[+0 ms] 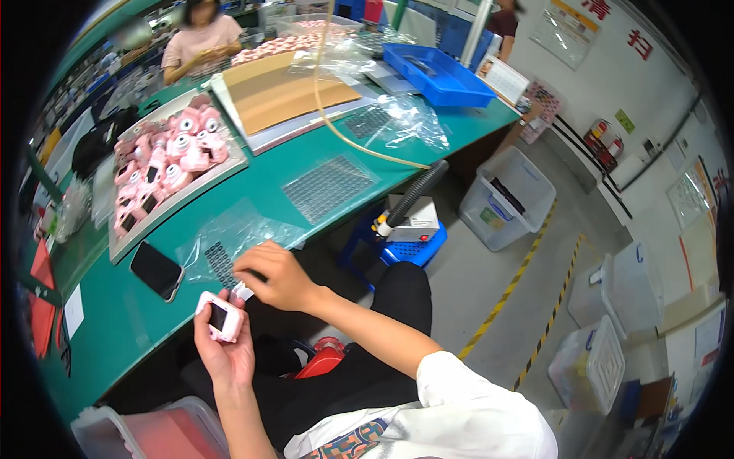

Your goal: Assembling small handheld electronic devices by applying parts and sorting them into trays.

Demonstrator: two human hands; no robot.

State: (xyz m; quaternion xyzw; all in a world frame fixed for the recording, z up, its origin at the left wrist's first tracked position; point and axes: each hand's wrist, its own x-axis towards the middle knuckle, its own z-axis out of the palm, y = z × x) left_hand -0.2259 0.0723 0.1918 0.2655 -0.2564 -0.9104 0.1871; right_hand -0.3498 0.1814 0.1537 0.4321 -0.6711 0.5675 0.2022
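Just off the near edge of the table (115, 325), the left hand (228, 356) grasps a pink camera (224, 317) screen-up, apparently keeping that face reachable for the right hand (279, 277), whose fingers bend near a sheet of black pieces (219, 258), their grip unclear.

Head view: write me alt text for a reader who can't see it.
A left hand holds a small pink-and-white camera, with the bent right hand close above it; whether that one holds anything is unclear. On the green table are a black phone and a tray piled with pink cameras.
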